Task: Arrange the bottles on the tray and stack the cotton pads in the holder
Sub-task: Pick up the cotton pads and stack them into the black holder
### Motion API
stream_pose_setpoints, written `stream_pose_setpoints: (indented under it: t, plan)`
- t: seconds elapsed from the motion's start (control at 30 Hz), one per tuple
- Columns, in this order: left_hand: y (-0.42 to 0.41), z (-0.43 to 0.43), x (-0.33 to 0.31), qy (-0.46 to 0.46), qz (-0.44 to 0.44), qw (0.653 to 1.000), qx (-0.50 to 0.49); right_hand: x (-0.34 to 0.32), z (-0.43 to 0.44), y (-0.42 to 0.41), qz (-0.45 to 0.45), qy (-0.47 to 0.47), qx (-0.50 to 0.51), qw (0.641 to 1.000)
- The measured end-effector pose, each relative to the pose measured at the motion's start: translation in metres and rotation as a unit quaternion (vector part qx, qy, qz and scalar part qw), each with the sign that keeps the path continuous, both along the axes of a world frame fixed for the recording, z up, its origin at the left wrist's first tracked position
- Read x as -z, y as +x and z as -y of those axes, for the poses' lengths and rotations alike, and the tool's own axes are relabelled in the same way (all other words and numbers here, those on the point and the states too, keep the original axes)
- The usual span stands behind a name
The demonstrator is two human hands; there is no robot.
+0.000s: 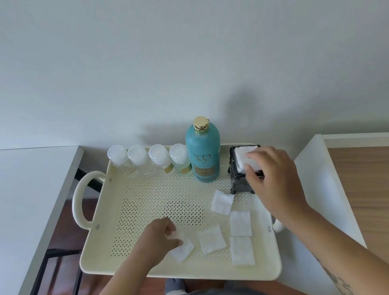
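Note:
A cream perforated tray (146, 200) carries several small clear bottles (139, 161) in a row along its far edge. To their right stands a tall teal bottle (203, 153) with a gold cap. At the far right corner sits a black square holder (236, 179) with white cotton pads (241, 153) in it. My right hand (273, 175) is over the holder, its fingers pressing a pad at the top. Several loose cotton pads (240, 223) lie on the tray's near right part. My left hand (161, 237) pinches one loose pad (182, 250) near the front edge.
The tray has a loop handle (80, 200) at the left and rests across a white table (13, 190) and a white shelf unit (319, 182). Wooden floor (382, 187) shows to the right. A wall rises directly behind the bottles.

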State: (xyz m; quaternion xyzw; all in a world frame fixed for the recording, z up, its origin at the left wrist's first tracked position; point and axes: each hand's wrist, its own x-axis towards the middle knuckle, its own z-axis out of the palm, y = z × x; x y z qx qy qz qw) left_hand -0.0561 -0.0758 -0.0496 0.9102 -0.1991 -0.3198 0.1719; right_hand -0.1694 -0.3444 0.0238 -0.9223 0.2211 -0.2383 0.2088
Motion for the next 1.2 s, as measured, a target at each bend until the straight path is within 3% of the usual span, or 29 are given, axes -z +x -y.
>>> stream_pose_setpoints:
  t: [0.23,0.57,1.0,1.2]
  plan:
    - [0.000,0.000,0.002,0.034,-0.009,0.998,0.048,0.008,-0.009,-0.005,-0.048,-0.070,-0.068,0.994]
    - [-0.001,-0.003,0.004,0.018,-0.009,0.999,0.036,0.013,-0.009,-0.002,-0.115,-0.086,-0.056,0.988]
    - [0.008,0.035,-0.037,-0.177,-0.006,0.984,-0.006,0.012,-0.008,0.003,-0.183,-0.086,-0.053,0.978]
    - [0.015,0.066,-0.066,-0.282,-0.035,0.958,-0.028,0.008,-0.008,-0.002,-0.079,-0.058,-0.057,0.994]
